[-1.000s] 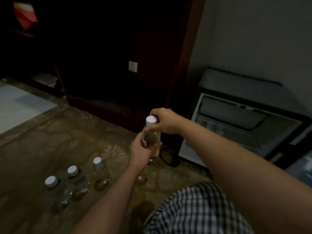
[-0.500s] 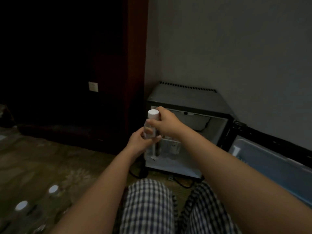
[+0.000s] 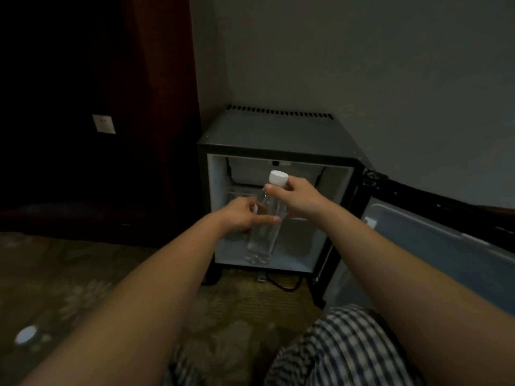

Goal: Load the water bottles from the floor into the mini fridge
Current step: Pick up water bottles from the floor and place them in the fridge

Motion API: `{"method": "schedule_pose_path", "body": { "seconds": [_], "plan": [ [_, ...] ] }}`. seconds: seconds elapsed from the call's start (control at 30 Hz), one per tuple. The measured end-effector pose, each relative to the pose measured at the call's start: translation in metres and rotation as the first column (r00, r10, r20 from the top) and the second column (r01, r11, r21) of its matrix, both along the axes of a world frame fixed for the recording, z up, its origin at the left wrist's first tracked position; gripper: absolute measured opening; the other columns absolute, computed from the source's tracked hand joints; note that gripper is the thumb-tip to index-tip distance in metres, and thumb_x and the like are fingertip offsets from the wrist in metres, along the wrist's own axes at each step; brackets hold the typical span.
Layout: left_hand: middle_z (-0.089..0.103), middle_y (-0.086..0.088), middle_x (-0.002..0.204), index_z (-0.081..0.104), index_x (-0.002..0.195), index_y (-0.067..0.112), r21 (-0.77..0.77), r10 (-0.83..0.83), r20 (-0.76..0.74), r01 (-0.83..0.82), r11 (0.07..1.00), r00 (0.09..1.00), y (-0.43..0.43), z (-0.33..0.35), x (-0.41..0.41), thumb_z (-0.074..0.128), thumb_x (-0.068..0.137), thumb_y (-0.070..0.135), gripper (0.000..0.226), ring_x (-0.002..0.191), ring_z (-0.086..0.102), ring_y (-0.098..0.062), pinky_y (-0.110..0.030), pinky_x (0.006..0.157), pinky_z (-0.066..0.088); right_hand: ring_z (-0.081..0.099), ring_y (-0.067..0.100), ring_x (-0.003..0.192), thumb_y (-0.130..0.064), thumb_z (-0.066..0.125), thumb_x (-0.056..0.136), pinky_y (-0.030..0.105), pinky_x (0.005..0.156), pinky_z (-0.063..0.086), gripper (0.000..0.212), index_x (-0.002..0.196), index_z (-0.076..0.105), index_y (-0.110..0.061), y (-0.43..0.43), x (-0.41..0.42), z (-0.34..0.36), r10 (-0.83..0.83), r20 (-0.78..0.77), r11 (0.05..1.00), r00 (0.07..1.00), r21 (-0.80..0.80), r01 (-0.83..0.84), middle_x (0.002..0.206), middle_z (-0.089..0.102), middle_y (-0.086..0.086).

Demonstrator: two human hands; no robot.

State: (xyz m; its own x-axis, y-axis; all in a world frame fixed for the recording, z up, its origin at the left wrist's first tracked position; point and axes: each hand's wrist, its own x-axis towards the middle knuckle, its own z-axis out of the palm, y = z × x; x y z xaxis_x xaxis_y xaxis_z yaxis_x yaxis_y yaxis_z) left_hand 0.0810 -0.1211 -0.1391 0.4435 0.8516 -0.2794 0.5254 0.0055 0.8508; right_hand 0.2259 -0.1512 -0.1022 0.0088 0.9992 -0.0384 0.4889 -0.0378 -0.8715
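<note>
Clear water bottle (image 3: 264, 229), white-capped: held slightly tilted before the open mini fridge (image 3: 276, 132), not yet inside, right hand (image 3: 299, 199) pinching its neck, left hand (image 3: 242, 218) gripping its body; one further bottle cap (image 3: 25, 334) shows on the carpet (image 3: 83, 274), so loading looks unfinished.

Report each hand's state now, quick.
Left hand: closed round the middle of the water bottle.
Right hand: closed on the same bottle's neck, just under the cap.

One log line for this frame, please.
left hand: grips water bottle body | right hand: pinches its neck under cap | placement: tilted, before mini fridge, not yet inside | door: open
</note>
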Motion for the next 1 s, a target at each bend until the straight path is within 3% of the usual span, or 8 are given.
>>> {"method": "schedule_pose_path", "body": {
  "seconds": [0.07,0.17,0.3,0.4,0.5,0.63,0.8,1.0],
  "plan": [
    [0.055,0.003,0.112,0.054,0.123,0.019,-0.017,-0.017,-0.006,0.017,1.0,1.0,0.006,-0.014,0.006,0.074,0.073,0.042,0.059,0.101,0.054,-0.013,-0.023,0.071,0.046,0.061,0.018,0.084,-0.034,0.058,0.09,0.026,0.059,0.052,0.035,0.116,0.056,-0.01,0.004,0.009,-0.013,0.008,0.05,1.0,0.999,-0.03,-0.007,0.099,0.061,0.006],
    [0.054,0.008,0.104,0.055,0.12,0.019,-0.017,-0.021,0.013,0.021,1.0,1.0,0.017,-0.04,0.022,0.074,0.076,0.035,0.05,0.096,0.054,-0.008,-0.016,0.065,0.042,0.065,0.026,0.092,-0.035,0.059,0.089,0.038,0.073,0.057,0.035,0.114,0.058,-0.009,0.018,0.025,-0.04,-0.011,0.096,0.999,0.995,-0.049,0.016,0.096,0.063,0.007],
    [0.051,0.013,0.089,0.051,0.123,0.02,-0.028,0.0,0.049,0.001,1.0,0.999,0.03,-0.079,0.044,0.07,0.082,0.026,0.046,0.081,0.05,-0.004,-0.014,0.059,0.039,0.059,0.015,0.088,-0.033,0.062,0.088,0.036,0.076,0.054,0.03,0.112,0.06,-0.014,0.037,0.04,-0.082,-0.029,0.174,1.0,0.984,0.008,0.028,0.081,0.057,-0.01],
    [0.056,0.001,0.114,0.046,0.132,0.017,-0.01,0.003,-0.007,-0.003,1.0,1.0,0.041,-0.113,0.056,0.069,0.081,0.032,0.058,0.104,0.053,-0.015,-0.02,0.078,0.041,0.056,0.013,0.084,-0.033,0.064,0.086,0.033,0.074,0.05,0.022,0.102,0.06,-0.017,0.05,0.05,-0.119,-0.052,0.19,0.999,0.98,0.009,0.052,0.077,0.055,-0.012],
    [0.055,-0.006,0.131,0.043,0.136,0.015,-0.048,0.012,-0.032,-0.014,0.999,0.999,0.048,-0.145,0.069,0.065,0.084,0.033,0.059,0.121,0.051,-0.023,-0.026,0.088,0.04,0.06,0.02,0.094,-0.033,0.065,0.084,0.038,0.081,0.05,0.028,0.105,0.062,-0.014,0.061,0.059,-0.153,-0.103,0.179,0.994,0.978,-0.012,0.106,0.095,0.065,0.002],
    [0.059,-0.013,0.127,0.05,0.127,0.006,-0.111,0.062,-0.011,-0.063,0.992,0.998,0.06,-0.185,0.085,0.064,0.086,0.024,0.048,0.117,0.056,-0.026,-0.034,0.096,0.046,0.057,0.017,0.096,-0.027,0.067,0.085,0.027,0.077,0.04,0.03,0.11,0.063,-0.01,0.071,0.066,-0.19,-0.136,0.153,0.989,0.979,-0.035,0.143,0.1,0.063,0.003],
    [0.063,-0.009,0.122,0.055,0.124,0.015,-0.093,0.067,-0.091,-0.076,0.993,0.994,0.078,-0.224,0.094,0.061,0.086,0.037,0.044,0.111,0.059,-0.025,-0.044,0.097,0.047,0.058,0.017,0.098,-0.026,0.066,0.085,0.025,0.077,0.04,0.031,0.11,0.063,-0.008,0.086,0.071,-0.225,-0.21,0.159,0.971,0.965,-0.079,0.225,0.107,0.066,0.007],
    [0.063,-0.009,0.122,0.057,0.123,0.018,-0.089,0.142,-0.062,-0.147,0.985,0.988,0.104,-0.25,0.108,0.052,0.092,0.034,0.035,0.114,0.057,-0.026,-0.034,0.097,0.045,0.059,0.027,0.111,-0.025,0.063,0.087,0.029,0.087,0.044,0.034,0.118,0.06,-0.011,0.114,0.075,-0.252,-0.294,0.226,0.934,0.929,-0.137,0.33,0.118,0.064,0.012]
  ]
}}
